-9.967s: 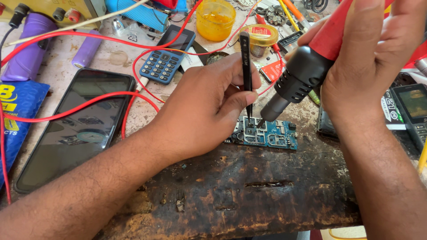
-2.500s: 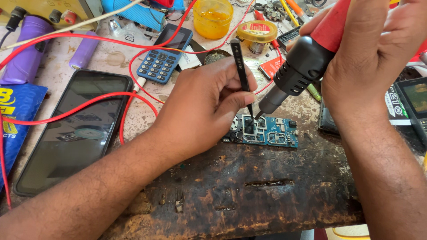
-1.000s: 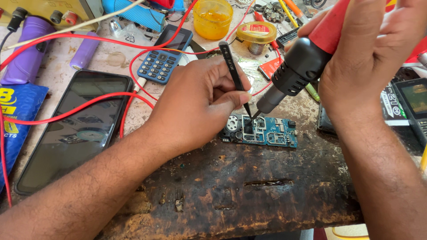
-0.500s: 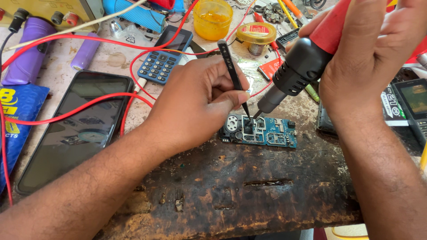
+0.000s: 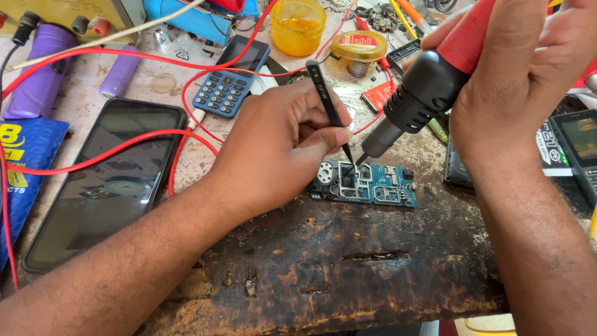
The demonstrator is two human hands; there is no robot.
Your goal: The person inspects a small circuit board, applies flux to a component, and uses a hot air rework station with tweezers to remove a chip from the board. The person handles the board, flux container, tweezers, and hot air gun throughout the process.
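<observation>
Head view: left hand (image 5: 280, 146) pinches black tweezers (image 5: 329, 106) on the blue circuit board (image 5: 373, 183); right hand (image 5: 528, 68) grips the heat gun (image 5: 429, 87). Steady hands work best.

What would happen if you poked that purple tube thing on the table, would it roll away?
Probably yes. The small purple cylinder lies on its rounded side on the pale tabletop, so a sideways nudge would likely roll it. It looks rigid and smooth, so perhaps a little slippery. The red wire beside it might stop it.
</observation>
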